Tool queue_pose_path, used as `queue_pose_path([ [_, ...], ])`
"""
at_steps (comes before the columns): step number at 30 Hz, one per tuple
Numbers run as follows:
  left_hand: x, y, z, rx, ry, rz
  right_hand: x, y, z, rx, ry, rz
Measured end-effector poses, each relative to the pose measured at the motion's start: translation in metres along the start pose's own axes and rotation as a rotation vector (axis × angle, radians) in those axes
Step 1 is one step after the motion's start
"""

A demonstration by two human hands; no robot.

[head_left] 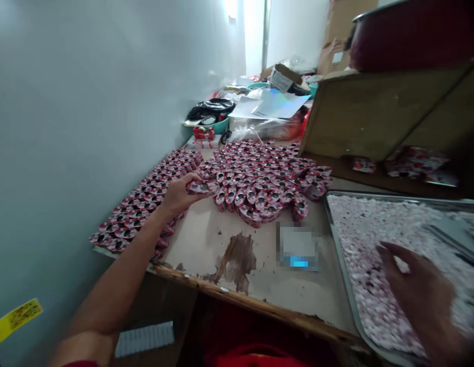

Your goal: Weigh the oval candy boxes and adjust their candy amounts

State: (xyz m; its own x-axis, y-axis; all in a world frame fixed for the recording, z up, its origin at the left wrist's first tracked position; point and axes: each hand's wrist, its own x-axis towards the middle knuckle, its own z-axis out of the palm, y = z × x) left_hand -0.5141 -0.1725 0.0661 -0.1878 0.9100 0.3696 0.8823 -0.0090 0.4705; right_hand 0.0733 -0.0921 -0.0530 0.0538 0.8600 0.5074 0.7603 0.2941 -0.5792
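Observation:
My left hand [180,193] reaches out over the worn table [206,244] and grips a small red-and-white packet [200,187] at the edge of a big heap of the same packets [259,178]. More packets stand in tidy rows [145,204] along the wall on the left. My right hand [424,300] hovers low over a metal tray [338,239] filled with small pink-and-white candies [374,229]; it looks blurred, and a small white piece shows at its fingertips.
A blurred white card [299,247] lies on the table between heap and tray. A wooden shelf [374,112] stands at the right with packets under it. Papers, bowls, bags and cardboard boxes [336,35] crowd the far end. The grey wall [87,102] runs along the left.

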Motion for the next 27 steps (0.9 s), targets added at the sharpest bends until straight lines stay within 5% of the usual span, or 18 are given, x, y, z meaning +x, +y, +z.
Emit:
queue_pose_path([
  [5, -0.038, 0.120, 0.084, -0.364, -0.028, 0.121, -0.004, -0.015, -0.004, 0.186, -0.020, 0.072],
  [8, -0.043, 0.190, 0.135, -0.440, -0.089, 0.294, -0.006, -0.037, -0.010, 0.693, 0.075, 0.410],
  [11, -0.033, 0.251, 0.167, -0.290, -0.066, 0.669, -0.012, -0.061, -0.011, 1.242, -0.047, 0.786],
  [14, -0.024, 0.296, 0.185, -0.115, -0.148, 1.090, -0.017, -0.073, -0.003, 1.589, -0.217, 1.040],
  [17, -0.024, 0.316, 0.201, -0.021, -0.242, 1.263, -0.019, -0.069, 0.008, 1.675, -0.148, 1.092],
  [20, -0.027, 0.315, 0.220, -0.034, -0.203, 1.110, -0.017, -0.063, 0.017, 1.669, -0.070, 1.098],
  [24, -0.033, 0.295, 0.237, -0.303, -0.050, 0.513, -0.013, -0.067, 0.018, 1.706, -0.039, 1.191],
  [27, -0.042, 0.269, 0.239, -0.608, -0.111, 0.107, -0.009, -0.069, 0.007, 1.725, -0.057, 1.360],
])
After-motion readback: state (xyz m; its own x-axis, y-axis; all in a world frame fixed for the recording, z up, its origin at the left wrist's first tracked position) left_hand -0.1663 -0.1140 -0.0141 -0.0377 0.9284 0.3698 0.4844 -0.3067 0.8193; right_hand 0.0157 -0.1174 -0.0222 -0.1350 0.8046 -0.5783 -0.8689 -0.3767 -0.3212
